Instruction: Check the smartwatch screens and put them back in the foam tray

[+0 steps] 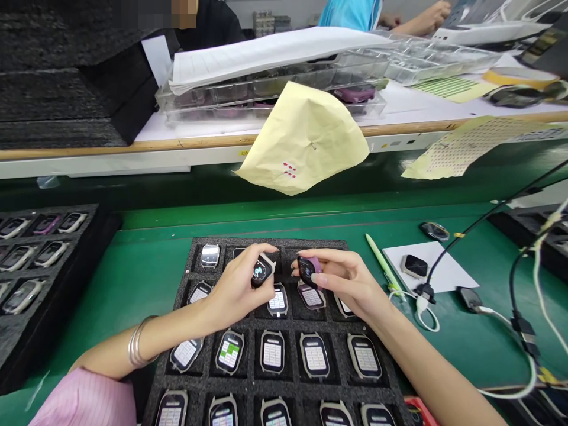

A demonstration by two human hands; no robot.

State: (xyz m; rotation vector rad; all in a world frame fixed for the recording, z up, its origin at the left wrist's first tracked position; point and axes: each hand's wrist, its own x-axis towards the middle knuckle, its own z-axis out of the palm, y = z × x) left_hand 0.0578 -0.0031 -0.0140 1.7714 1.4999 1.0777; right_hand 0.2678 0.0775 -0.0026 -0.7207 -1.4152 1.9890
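My left hand point(244, 278) is closed around a silver-edged smartwatch point(261, 271) whose dark screen shows a lit dial. A second smartwatch point(307, 271), purple at the side, is pinched between the thumb and fingers of my right hand point(344, 275). Both are held above the far rows of a black foam tray point(293, 381). Strapless watches lie face up in the tray's compartments, many with white grids on their screens. One watch point(229, 351) in the middle shows green blocks. Part of the far row is hidden behind my hands.
Left stands another foam tray point(89, 248) of watch cases. To the right lie a green pen point(381, 260), white paper point(448, 278) bearing a square watch, and several cables. A yellow sheet point(306, 139) hangs from the shelf point(204, 142). Behind it, another person's hand point(428, 18) is visible.
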